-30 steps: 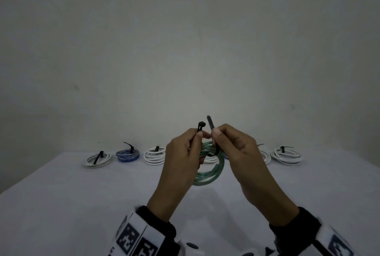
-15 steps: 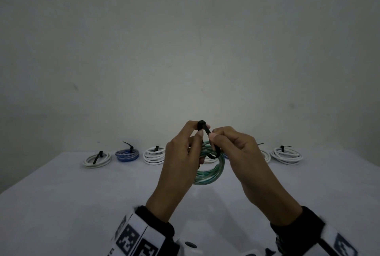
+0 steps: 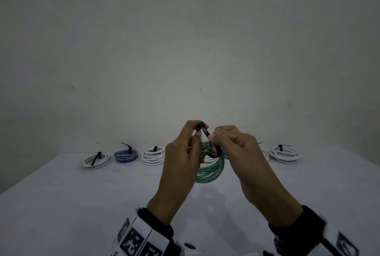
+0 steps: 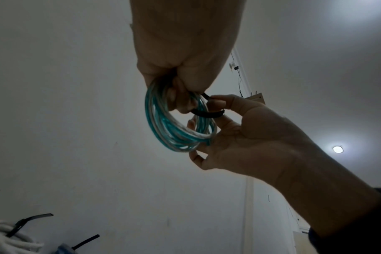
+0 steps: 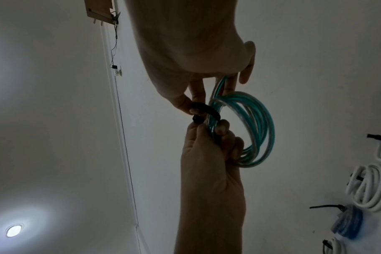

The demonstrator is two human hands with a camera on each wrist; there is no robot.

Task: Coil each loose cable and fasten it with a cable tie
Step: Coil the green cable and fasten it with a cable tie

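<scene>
A big white tabletop point(image 3: 61, 204) fills the low part of the head view, with a plain wall point(image 3: 185, 39) behind it.

Two hands meet above the middle of the tabletop. The left hand point(image 3: 181, 159) is at 9 o'clock from the green cable coil point(image 3: 211, 171). Its fingers curl around the coil, and its thumb and first finger pinch the head of the black cable tie point(image 3: 205, 132) at the top. The right hand point(image 3: 236, 148) is at 3 o'clock from the coil. Its thumb and first finger pinch the strap of the same tie, and its other fingers lie against the coil.

The green cable coil is up in the air between the two hands, not touching the tabletop. It is made of many see-through green and pale loops. The black cable tie goes around one side of the coil in a loose loop.

Far back on the tabletop, at 12 o'clock, a row of tied coils lies along the wall. From the left there is a white coil point(image 3: 95, 161), a blue coil point(image 3: 125, 155) and another white coil point(image 3: 153, 156). At the right end lies one more white coil point(image 3: 284, 154). Each has a small black tie sticking up. More coils sit behind the hands and are mostly hidden.
</scene>
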